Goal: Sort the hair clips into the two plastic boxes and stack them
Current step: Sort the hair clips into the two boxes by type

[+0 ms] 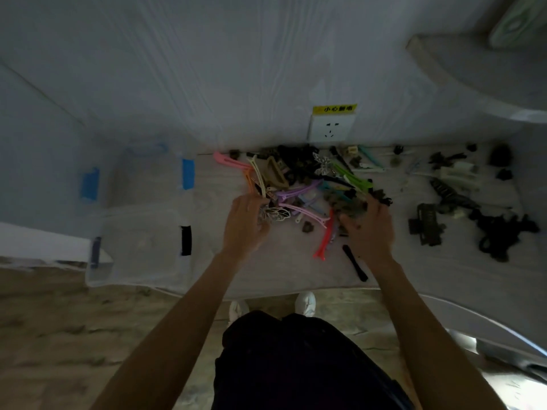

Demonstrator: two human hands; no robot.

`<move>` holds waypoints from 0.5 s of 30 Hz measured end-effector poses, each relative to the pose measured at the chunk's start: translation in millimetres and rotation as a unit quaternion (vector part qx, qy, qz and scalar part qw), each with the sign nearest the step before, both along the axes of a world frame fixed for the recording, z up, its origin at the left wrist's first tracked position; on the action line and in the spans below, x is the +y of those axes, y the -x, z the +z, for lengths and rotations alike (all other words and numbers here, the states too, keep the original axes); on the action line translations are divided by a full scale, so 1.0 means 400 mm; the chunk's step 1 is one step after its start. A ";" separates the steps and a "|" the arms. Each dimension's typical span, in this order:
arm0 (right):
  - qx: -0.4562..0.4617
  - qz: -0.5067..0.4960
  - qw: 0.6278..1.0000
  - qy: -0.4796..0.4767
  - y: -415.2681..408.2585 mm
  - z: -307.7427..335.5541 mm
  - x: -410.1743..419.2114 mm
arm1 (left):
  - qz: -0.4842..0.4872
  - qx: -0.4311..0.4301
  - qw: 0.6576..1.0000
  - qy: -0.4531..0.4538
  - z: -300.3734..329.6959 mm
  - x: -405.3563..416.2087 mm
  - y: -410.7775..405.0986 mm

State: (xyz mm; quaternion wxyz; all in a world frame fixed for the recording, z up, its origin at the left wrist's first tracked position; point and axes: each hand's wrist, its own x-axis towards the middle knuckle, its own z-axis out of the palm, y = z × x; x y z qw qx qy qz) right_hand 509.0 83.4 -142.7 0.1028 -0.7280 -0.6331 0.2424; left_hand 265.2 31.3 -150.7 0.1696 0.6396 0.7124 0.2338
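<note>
Clear plastic boxes (139, 232) wait left of the hair clip pile (307, 184) as the left hand (245, 223) pinches a silver butterfly clip (273, 213) and the right hand (370, 226) curls round dark clips; lifting slowly should avoid snagging neighbours.

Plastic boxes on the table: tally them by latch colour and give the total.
Blue-latched plastic box: 1
Dark-latched plastic box: 1
Total: 2
</note>
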 end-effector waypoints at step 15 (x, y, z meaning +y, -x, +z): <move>0.197 -0.090 0.974 -0.072 0.063 0.048 -0.012 | 0.035 -0.016 0.997 0.067 0.046 -0.007 -0.017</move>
